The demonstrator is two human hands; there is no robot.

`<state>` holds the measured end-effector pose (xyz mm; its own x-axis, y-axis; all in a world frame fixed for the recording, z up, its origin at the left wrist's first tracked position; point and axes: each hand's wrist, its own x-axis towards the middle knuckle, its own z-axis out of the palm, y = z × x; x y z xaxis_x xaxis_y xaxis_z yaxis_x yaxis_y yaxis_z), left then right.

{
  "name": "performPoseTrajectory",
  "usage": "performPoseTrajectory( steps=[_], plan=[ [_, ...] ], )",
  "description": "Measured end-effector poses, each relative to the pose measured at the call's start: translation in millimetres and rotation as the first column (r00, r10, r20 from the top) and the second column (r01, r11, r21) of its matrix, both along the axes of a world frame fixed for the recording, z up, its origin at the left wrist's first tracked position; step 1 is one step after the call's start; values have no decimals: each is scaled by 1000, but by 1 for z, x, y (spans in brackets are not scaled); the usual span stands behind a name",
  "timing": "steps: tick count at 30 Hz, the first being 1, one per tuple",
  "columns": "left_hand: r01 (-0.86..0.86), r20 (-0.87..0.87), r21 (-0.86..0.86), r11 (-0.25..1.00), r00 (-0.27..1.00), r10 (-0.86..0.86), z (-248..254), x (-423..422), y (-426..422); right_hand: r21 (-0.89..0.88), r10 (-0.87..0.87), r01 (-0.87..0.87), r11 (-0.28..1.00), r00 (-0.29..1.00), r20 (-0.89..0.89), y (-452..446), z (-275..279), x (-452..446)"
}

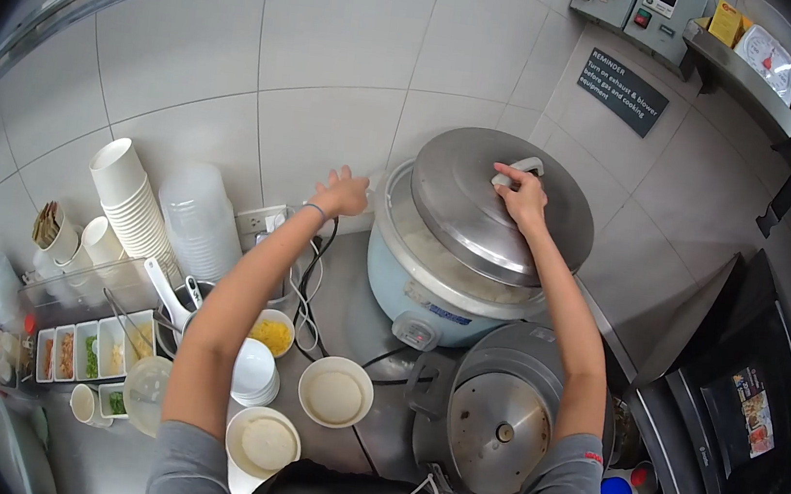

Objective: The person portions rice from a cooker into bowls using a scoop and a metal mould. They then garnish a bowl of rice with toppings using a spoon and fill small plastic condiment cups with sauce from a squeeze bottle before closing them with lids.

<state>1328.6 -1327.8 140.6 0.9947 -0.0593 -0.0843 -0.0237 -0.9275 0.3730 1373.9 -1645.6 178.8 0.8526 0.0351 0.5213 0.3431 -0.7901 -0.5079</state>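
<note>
My right hand grips the handle of a large metal lid. The lid is shifted to the right over a pale blue rice cooker, so a crescent of its inside shows at the left and front. Whitish contents are partly visible there. My left hand is stretched out just left of the cooker's rim, fingers apart and holding nothing. Whether it touches the cooker's side handle I cannot tell. Below my arms stand two white bowls with pale contents and a bowl of yellow shreds.
A grey pot with a metal lid sits in front of the cooker. Stacked paper cups, clear plastic containers and white trays of toppings stand at left. Black cables run along the counter. A shelf juts out upper right.
</note>
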Motion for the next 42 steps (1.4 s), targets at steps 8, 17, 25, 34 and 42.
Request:
performPoseTrajectory(
  steps=[8, 17, 25, 34, 42],
  plan=[
    [202, 100, -51, 978, 976, -196, 26, -112, 51, -16, 20, -21, 1000, 998, -67, 41, -25, 4],
    [257, 143, -158, 953, 961, -235, 22, -296, 118, -212, -156, 167, 963, 985, 69, 9, -60, 2],
    [109, 167, -217, 970, 983, -74, 39, -394, 136, 20, -125, 125, 992, 992, -10, 13, -34, 9],
    [-21, 171, -233, 972, 983, 62, 27, -461, 136, -8, -109, 109, 994, 992, -65, 34, -45, 3],
    [14, -192, -501, 865, 973, -127, -23, -474, 115, -553, -221, 20, 833, 928, -299, 17, -46, 52]
  ],
)
